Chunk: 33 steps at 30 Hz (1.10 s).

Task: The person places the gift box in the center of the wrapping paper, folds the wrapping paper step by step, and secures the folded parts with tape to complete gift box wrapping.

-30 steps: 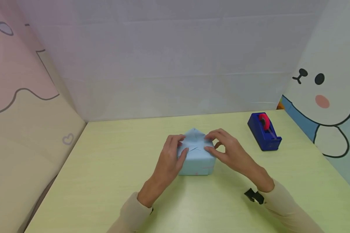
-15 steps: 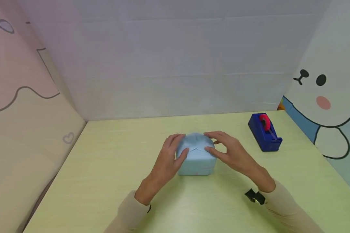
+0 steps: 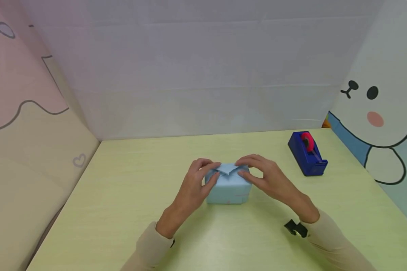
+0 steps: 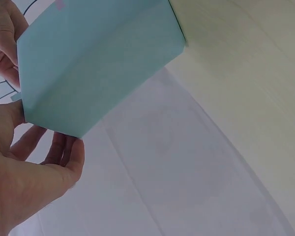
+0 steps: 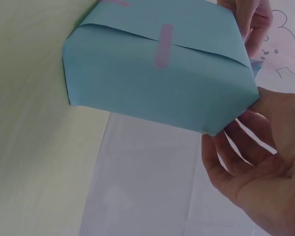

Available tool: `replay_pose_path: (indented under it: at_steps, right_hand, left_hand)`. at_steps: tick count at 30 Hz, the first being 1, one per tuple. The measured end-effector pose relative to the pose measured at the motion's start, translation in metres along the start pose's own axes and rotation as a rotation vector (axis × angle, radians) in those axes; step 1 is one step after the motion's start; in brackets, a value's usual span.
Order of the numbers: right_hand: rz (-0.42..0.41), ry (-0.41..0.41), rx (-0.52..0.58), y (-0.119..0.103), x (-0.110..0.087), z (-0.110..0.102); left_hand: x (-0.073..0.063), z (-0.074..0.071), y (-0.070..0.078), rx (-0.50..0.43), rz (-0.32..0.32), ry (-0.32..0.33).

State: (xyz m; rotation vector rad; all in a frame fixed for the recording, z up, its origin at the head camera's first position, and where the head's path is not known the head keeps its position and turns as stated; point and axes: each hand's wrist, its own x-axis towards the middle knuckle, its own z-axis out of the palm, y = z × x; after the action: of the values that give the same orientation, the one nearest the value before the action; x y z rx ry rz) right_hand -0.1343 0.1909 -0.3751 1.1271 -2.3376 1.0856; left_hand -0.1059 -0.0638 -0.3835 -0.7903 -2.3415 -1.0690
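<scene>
A small box wrapped in light blue paper stands on the table in the middle of the head view. A pointed paper flap lies folded over its top from the far side, its tip lifted a little. My left hand grips the box's left end, thumb at the top and fingers at the far edge. On the other end my right hand holds it in the same way. A pink tape strip crosses a paper seam in the right wrist view. The fingertips behind the box are partly hidden.
To the right stands a blue tape dispenser with a red roll. Behind the pale yellow table hangs a white sheet. Cartoon-printed cloths stand at both sides.
The flap stood up at the far side; it has come over toward me and down onto the box top. Both hands' fingers moved slightly nearer with it. The box stayed put.
</scene>
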Motion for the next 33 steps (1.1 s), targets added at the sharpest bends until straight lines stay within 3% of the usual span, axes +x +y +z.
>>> replay_pose_path:
  at_steps: [6, 12, 20, 27, 33]
  right_hand:
    - [0.004, -0.012, -0.010, 0.001, -0.001, 0.002]
    - [-0.055, -0.007, -0.009, 0.004, -0.001, 0.004]
    - [-0.111, 0.013, -0.025, 0.007, -0.002, 0.006]
    - [-0.156, 0.032, -0.067, 0.006, -0.003, 0.007]
    - [-0.177, 0.034, -0.031, 0.006, -0.007, 0.008]
  left_hand:
    - [-0.001, -0.001, -0.002, 0.035, 0.066, 0.000]
    - [-0.003, -0.002, -0.005, 0.074, 0.170, 0.002]
    - [-0.003, -0.003, -0.006, 0.133, 0.254, 0.000]
    - [-0.003, -0.004, -0.010, 0.096, 0.340, -0.011]
    - [-0.005, -0.003, -0.011, 0.099, 0.346, -0.048]
